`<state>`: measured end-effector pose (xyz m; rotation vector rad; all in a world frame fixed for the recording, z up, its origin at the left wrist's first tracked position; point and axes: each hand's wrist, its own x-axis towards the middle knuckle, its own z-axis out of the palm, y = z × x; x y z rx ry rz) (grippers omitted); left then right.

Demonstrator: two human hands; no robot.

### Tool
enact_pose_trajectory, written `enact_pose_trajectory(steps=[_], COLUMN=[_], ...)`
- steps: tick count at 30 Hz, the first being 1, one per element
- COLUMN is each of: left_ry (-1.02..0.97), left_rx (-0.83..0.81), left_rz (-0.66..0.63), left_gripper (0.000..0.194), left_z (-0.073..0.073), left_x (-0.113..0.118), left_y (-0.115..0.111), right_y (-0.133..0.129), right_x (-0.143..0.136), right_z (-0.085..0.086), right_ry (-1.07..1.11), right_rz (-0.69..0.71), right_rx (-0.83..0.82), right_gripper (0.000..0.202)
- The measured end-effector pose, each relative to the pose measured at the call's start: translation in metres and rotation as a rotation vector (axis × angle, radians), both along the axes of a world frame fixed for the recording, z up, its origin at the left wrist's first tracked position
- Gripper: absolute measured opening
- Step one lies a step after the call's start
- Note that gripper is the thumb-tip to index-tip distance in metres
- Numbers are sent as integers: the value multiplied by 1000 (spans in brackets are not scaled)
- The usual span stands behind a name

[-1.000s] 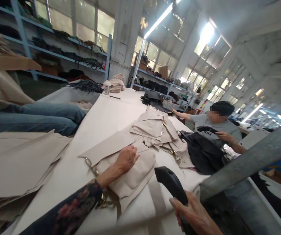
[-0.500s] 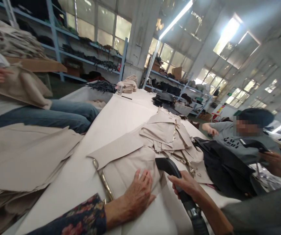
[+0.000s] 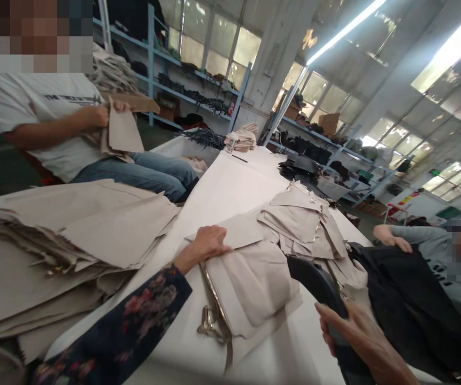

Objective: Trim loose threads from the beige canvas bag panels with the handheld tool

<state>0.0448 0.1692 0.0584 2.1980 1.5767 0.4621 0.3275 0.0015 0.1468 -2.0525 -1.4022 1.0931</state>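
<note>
My left hand is closed, fingers curled at the top edge of a beige fabric piece on the white table. A metallic zipper runs down that piece's left side, with gold-coloured metal hardware at its lower end. My right hand grips the handle of a black handheld tool with a curved head. Its head is by the piece's right edge; whether they touch I cannot tell. Beyond lies a heap of beige fabric pieces, some with zippers.
A thick stack of beige pieces stands at left. Behind it a seated person holds beige pieces. At right another person's hand rests on black fabric. A white table reaches back toward loaded shelves.
My view has turned left. My left hand has gone from lying flat on the fabric to its upper left edge, fingers curled. The tool stays in my right hand.
</note>
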Motion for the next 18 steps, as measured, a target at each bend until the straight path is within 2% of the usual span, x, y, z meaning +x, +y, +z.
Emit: enact_pose_trajectory(steps=[3, 10, 14, 18], left_ry=[-92, -569, -846, -1031], left_rx=[-107, -391, -528, -636], left_rz=[-55, -273, -320, -332], left_gripper=[8, 16, 22, 26], left_z=[-6, -6, -11, -17], left_x=[-15, -19, -14, -8], left_y=[7, 9, 9, 6], right_y=[-12, -15, -12, -7], right_x=[-27, -87, -100, -105], right_z=[-4, 2, -3, -6], right_ry=[53, 67, 100, 71], right_rz=[54, 250, 289, 296], right_rx=[-37, -66, -15, 21], right_gripper=[43, 37, 28, 25])
